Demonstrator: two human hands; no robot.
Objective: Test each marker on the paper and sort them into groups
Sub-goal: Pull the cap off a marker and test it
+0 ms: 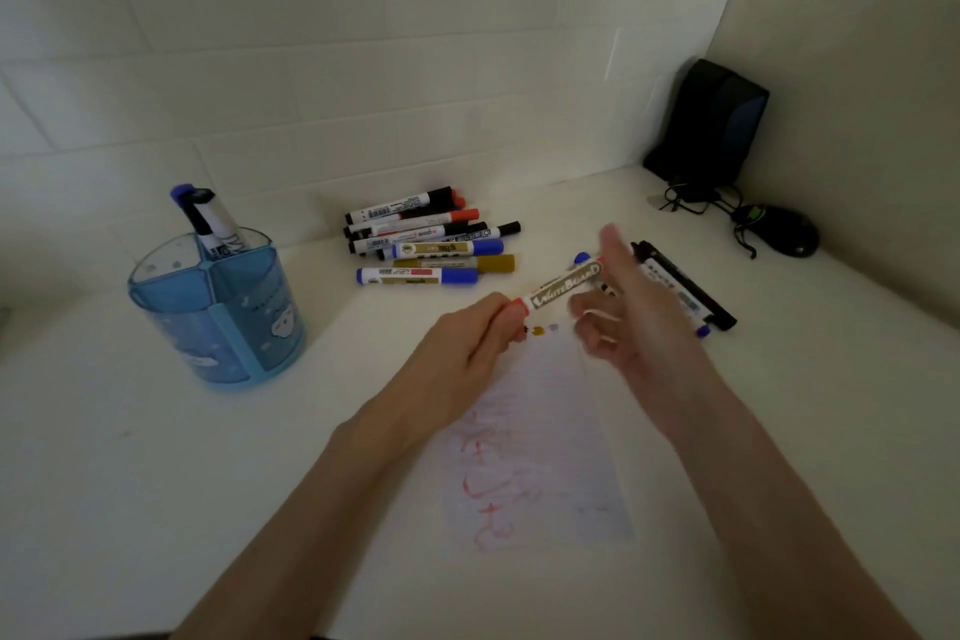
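Note:
A white sheet of paper (545, 431) lies in front of me, with red scribbles and a few small colour dots near its top edge. My left hand (467, 343) grips the red cap end of a whiteboard marker (563, 288), held just above the top of the paper. My right hand (628, 312) is motion-blurred at the marker's far end, with its fingers spread and its index finger straight. A pile of several markers (431, 244) lies behind the paper. Black and blue markers (680, 291) lie on the right, partly hidden by my right hand.
A blue divided pen holder (218, 312) stands at the left with two markers (208, 218) in its back compartment. A black speaker (711, 125) stands in the far right corner, with a dark mouse (784, 229) and its cable beside it. Tiled walls close the back and right.

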